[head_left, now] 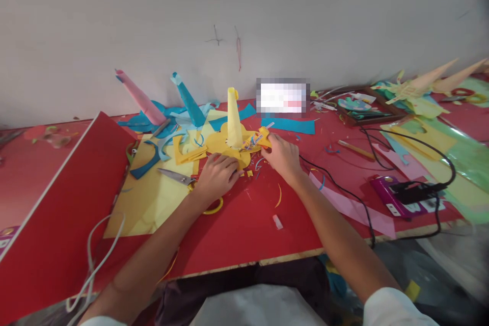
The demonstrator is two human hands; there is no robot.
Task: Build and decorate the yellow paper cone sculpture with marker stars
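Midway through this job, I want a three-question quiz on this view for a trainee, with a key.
1. Which hand is nearer the yellow-handled scissors?
2. True or false: in this view, the blue cone stands between the pink cone and the yellow cone.
3. The long paper strip just right of the right forearm is: A green, B pink, C black.

Key: 1. The left hand. 2. True. 3. B.

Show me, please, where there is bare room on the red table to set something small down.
Between the forearms, the red table lies mostly bare from the front edge to the paper trimmings, apart from one small pale piece. It is crowded around the left hand, with scissors and yellow paper flower, and at right, around the purple box and black cables.
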